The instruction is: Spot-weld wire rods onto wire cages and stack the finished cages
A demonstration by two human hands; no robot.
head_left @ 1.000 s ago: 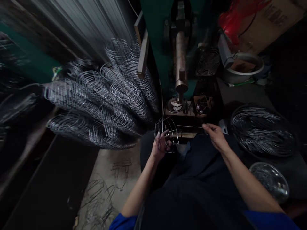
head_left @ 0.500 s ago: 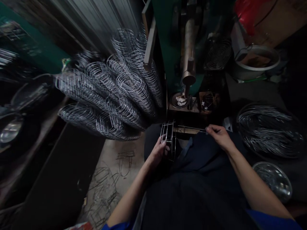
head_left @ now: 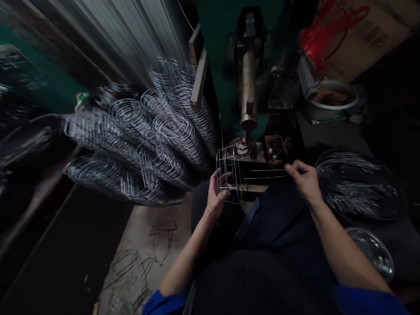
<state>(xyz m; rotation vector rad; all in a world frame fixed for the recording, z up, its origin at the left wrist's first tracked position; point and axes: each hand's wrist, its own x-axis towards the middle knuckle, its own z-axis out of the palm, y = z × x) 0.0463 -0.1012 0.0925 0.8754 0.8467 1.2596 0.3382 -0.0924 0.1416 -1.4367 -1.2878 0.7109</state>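
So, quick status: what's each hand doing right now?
Left hand grips wire frame. Right hand pinches thin wire rods. Nothing between them.

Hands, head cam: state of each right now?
Left hand: closed on the wire frame.
Right hand: pinching thin wire rods.

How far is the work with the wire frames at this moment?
Done: many wire frames lie stacked at the left. In hand: the left hand holds one wire cage by the machine's electrode, and the right hand has a grip on thin straight wires that reach toward it. Left: a big bundle of loose wire lies at the right, so much seems left.
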